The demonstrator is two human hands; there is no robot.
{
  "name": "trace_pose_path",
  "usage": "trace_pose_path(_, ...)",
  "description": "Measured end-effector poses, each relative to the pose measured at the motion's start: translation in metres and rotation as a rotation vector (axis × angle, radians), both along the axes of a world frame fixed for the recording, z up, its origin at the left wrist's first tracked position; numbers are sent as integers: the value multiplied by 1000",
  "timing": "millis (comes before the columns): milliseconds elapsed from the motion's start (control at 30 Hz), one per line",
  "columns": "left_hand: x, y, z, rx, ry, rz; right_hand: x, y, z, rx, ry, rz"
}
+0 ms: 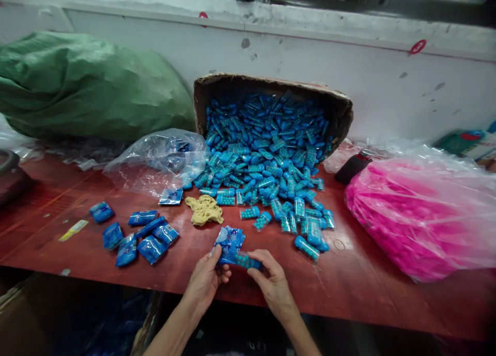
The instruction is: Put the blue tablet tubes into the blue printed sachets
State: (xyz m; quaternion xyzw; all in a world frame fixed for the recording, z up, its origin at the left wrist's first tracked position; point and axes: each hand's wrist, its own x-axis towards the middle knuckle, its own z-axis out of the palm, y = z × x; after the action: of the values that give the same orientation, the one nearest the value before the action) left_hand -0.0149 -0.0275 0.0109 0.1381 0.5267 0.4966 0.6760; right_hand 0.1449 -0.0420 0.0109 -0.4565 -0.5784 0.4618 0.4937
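Here, a capsule (244, 260) lies between right-hand fingers (263, 254).

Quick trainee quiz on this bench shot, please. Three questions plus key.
1. True or false: the clear bag of pink items lies to the right of the cardboard box.
2. Multiple choice: which number is on the red wall sticker at upper right?
A) 7
B) 3
C) 9
3. Open: what do the left hand and right hand hold?

Key:
1. True.
2. B.
3. Left: a blue printed packet. Right: a clear tube of blue balls. Whether the tube's far end is inside the packet is unclear.
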Motion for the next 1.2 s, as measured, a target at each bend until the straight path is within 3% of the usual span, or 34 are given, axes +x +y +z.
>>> trace_pose_path(167,-2,3,-1,137,183,-33,-5,0,-6,-313,153,-41)
trace_pose_path(333,-4,4,1,120,191,-98,-7,-3,-6,-184,106,-86)
trace_pose_path(467,-4,5,5,108,147,-153,-7,-4,-11,-280,138,-112)
trace_pose_path(567,-3,6,6,46,29,-163,-7,-8,-10,-114,25,-142)
trace_pose_path(700,-2,5,4,-33,-24,-54,-8,-12,-5,49,-85,-127)
trace_pose_path(867,2,6,3,-32,-54,9,-12,-12,-12,-101,-33,-236)
trace_pose_path(1033,5,6,3,-25,-99,27,-13,-11,-16,-203,126,-237)
trace_pose_path(1200,6,5,6,4,-59,-37,-11,-9,-12,-285,237,-185)
